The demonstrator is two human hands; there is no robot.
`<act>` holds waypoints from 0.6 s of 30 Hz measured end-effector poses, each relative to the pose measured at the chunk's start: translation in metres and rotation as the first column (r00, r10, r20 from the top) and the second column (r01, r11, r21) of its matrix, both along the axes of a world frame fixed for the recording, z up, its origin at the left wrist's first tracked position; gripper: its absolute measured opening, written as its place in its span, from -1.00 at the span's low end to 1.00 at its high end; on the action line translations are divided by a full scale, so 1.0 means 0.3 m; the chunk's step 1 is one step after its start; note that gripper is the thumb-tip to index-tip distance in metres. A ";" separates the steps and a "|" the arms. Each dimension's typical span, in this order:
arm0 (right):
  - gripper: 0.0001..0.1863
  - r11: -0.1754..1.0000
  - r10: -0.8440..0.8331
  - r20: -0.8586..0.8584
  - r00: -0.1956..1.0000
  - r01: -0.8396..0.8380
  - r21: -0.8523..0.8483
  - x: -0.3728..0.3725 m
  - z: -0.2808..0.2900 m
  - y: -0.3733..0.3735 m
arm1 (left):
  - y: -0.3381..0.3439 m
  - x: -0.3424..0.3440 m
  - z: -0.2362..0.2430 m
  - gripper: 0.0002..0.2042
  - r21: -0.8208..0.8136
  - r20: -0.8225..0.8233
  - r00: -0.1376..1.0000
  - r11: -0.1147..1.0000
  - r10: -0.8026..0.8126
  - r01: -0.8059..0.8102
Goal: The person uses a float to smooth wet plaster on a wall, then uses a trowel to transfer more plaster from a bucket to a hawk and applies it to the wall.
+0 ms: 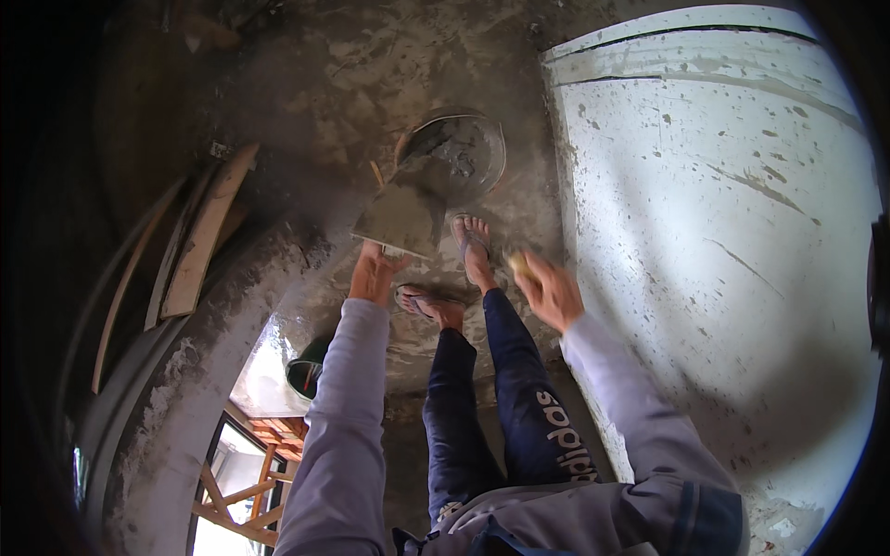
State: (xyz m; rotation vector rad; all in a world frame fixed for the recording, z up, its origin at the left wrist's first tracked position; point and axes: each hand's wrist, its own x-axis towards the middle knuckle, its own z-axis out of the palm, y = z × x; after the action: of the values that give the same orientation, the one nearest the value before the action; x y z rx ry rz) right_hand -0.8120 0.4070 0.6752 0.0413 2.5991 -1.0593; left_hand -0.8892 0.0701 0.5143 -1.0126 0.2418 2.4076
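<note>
Wall (pixel 723 232): white, spattered, fills right of frame.
Floor (pixel 324 102): mortar-crusted, upper centre.
Pan (pixel 459 153): round, holds grey mortar, upper centre, just beyond the board.
Board (pixel 400 218): flat, mortar-laden, long axis running up toward the pan; left hand (pixel 374 273) grips its near edge.
Right hand (pixel 549 289): closed on a yellowish handle (pixel 521 264), nearer the wall.

Person wears pale lavender long sleeves (pixel 348 426), dark navy trousers (pixel 491 408) with white lettering, and grey flip-flop sandals (pixel 468 236).
</note>
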 end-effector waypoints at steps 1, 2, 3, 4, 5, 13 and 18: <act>-0.56 0.997 -0.011 0.016 1.000 0.009 0.082 -0.049 -0.103 0.030 | 0.019 0.004 -0.001 -0.64 0.040 -0.022 1.000 0.999 -0.015 0.016; -0.58 0.984 -0.032 0.040 0.999 0.025 0.175 -0.080 -0.184 0.080 | 0.094 0.003 0.065 -0.68 -0.028 0.033 0.998 0.998 -0.061 0.062; -0.57 0.979 -0.023 0.071 0.997 0.008 0.204 -0.115 -0.192 0.079 | 0.088 -0.007 0.095 -0.69 -0.083 0.032 0.997 0.994 -0.075 0.077; -0.55 0.973 -0.013 0.102 0.995 -0.011 0.232 -0.152 -0.181 0.072 | 0.086 -0.016 0.120 -0.70 -0.135 0.035 0.995 0.986 -0.091 0.095; -0.54 0.968 0.007 0.138 0.990 -0.041 0.248 -0.179 -0.153 0.044 | 0.052 -0.006 0.123 -0.69 -0.156 -0.002 0.996 0.984 -0.094 0.092; -0.49 0.996 0.083 0.031 0.996 -0.083 -0.013 0.079 0.171 -0.062 | -0.027 0.023 0.005 -0.66 -0.146 -0.117 0.986 0.984 -0.116 0.099; -0.55 0.988 -0.081 0.045 0.996 0.074 0.133 -0.115 -0.146 -0.007 | 0.018 0.032 0.061 -0.64 -0.192 -0.025 0.990 0.972 -0.140 0.133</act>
State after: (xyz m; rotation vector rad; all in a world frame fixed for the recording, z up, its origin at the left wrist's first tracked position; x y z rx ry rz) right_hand -0.8465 0.4050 0.6314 0.1994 2.6365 -0.8992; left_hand -0.8796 0.0755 0.5325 -0.9975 0.5460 2.3133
